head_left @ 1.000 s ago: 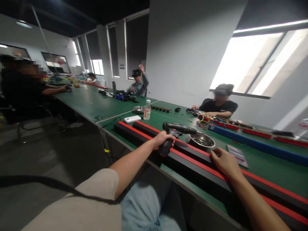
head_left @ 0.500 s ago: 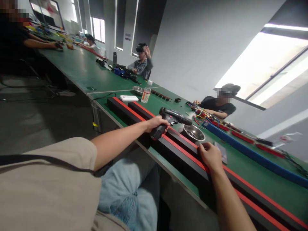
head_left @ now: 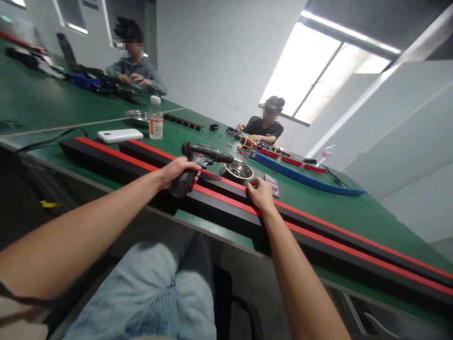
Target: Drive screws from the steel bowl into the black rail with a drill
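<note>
My left hand [head_left: 180, 171] is wrapped round the grip of a black cordless drill [head_left: 207, 153], its chuck pointing right. Beneath the drill lie two long black bars with red top strips, a near bar [head_left: 222, 208] and a far bar [head_left: 226, 187], side by side along the table's front. My right hand [head_left: 261, 193] rests at the far bar with its fingers pinched together; what they hold, if anything, is hidden. Between the hands, just beyond the far bar, stands a steel bowl [head_left: 239, 171] with small dark pieces inside. A small flat pale case [head_left: 272, 185] lies behind my right hand.
A bottle [head_left: 155, 118], a white power bank [head_left: 120, 136] and a steel dish [head_left: 137, 116] stand on the green table [head_left: 354, 212] at the left. A long blue bar [head_left: 304, 175] and tangled wires [head_left: 247, 141] lie farther back. Two people sit across the table.
The view has swung to the right, so things appear farther left. My left hand still grips the drill, and my right hand stays pinched at the far bar.
</note>
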A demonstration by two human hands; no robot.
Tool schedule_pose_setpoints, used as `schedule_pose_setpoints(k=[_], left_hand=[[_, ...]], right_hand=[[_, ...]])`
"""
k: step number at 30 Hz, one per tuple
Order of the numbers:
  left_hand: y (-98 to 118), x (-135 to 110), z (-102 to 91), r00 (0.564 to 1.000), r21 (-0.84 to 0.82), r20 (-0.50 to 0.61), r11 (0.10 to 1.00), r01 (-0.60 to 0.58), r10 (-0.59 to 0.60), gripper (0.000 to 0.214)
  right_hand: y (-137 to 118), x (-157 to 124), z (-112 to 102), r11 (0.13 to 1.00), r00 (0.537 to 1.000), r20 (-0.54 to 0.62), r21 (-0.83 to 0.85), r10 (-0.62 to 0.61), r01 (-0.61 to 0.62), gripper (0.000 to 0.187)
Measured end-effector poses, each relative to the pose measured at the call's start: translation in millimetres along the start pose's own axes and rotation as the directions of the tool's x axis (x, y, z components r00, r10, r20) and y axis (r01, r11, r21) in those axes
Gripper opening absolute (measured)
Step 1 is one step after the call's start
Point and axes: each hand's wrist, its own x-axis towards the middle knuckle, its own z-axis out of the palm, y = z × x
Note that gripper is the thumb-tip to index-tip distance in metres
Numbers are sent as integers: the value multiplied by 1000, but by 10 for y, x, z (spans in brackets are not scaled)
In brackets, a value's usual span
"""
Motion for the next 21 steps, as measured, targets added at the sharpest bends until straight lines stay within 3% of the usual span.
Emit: schedule_pose_setpoints(k=[6, 17, 21], left_hand=[[-11, -24, -1, 999, 23, -30, 999, -35, 35, 21], [-33, -8, -14, 1000, 23, -9, 1000, 17, -17, 22], [-46, -5, -24, 1000, 32, -11, 999, 3, -3, 23]], right_hand=[[44, 3, 25, 998, 999, -51, 66, 12, -8, 5], [10, -10, 32, 994, 994, -91, 92, 68, -59, 1], [11, -5, 43, 992, 993, -86, 105, 76, -67, 8]])
